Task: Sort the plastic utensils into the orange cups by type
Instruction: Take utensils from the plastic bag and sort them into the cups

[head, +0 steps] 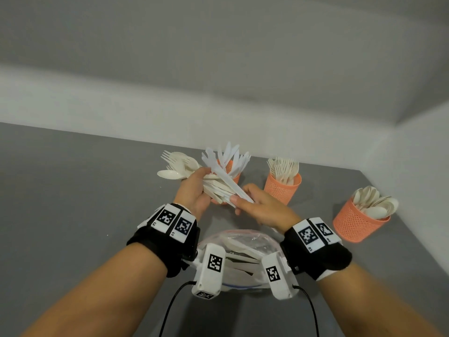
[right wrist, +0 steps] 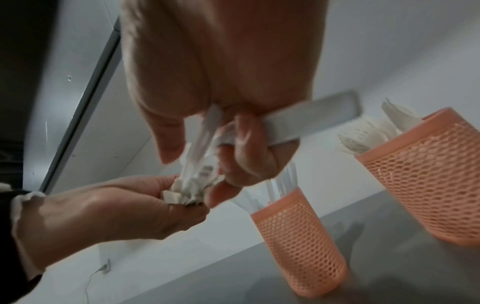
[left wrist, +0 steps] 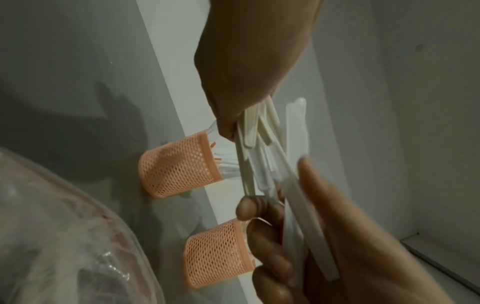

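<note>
My left hand (head: 195, 188) grips a mixed bundle of cream spoons and forks (head: 178, 166) by the handles. My right hand (head: 240, 199) pinches the handle ends of several white knives (head: 224, 177) that fan up out of the same bundle. In the right wrist view the right hand's fingers (right wrist: 249, 148) curl round a knife handle (right wrist: 317, 119) above the left hand (right wrist: 109, 214). Three orange mesh cups stand behind: a knife cup (head: 234, 175) partly hidden by the hands, a fork cup (head: 281, 190) and a spoon cup (head: 357, 223).
A clear plastic bag (head: 243, 239) with more utensils lies on the grey table (head: 73, 190) between my wrists. A pale wall rises just behind the cups. The table's right edge runs close past the spoon cup.
</note>
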The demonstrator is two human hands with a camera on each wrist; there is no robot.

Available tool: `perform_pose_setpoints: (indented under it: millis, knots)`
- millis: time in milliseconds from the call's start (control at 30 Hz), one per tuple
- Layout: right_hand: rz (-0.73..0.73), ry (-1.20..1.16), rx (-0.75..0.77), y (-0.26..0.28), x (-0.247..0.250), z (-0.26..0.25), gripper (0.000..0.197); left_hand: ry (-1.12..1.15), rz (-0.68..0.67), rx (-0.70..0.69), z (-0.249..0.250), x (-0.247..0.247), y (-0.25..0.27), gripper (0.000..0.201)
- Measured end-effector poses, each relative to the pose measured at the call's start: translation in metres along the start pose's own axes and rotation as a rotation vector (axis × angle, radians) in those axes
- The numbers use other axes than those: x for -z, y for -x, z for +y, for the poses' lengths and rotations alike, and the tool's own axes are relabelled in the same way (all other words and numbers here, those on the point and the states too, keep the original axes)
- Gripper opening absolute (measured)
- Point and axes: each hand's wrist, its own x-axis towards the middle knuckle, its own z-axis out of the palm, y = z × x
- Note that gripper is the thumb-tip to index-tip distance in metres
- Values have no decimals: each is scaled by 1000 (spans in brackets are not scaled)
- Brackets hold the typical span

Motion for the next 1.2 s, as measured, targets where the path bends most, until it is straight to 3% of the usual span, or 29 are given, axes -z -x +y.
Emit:
perform_pose_setpoints:
  millis: [167,300,500,667,833,1000,1100,1200]
  knots:
    - [7,82,88,-7,-12,1,15,71,2,-47,-4,-2,-1,34]
    - [-33,152,69,-9,-8,4,34,70,20,-47,1,-2,1,15]
    - [-145,97,28,0,12,15,32,203,180,-64,11,8,-9,18]
    - [-154,103,32,-9,2,19,10,157,175,-67,3,5,-10,13]
    - [-109,238,60,-17,-9,10,29,76,157,-39,0,2,-11,9]
    - [-212,74,-50,-9,8,21,25,178,225,-100,23,21,-27,26]
    - [-231,-125,-97,-4,17,33,21,209,275,-120,38,31,-34,14]
    - [-138,-276,-99,-9,24,31,18,208,299,-132,44,40,-38,9]
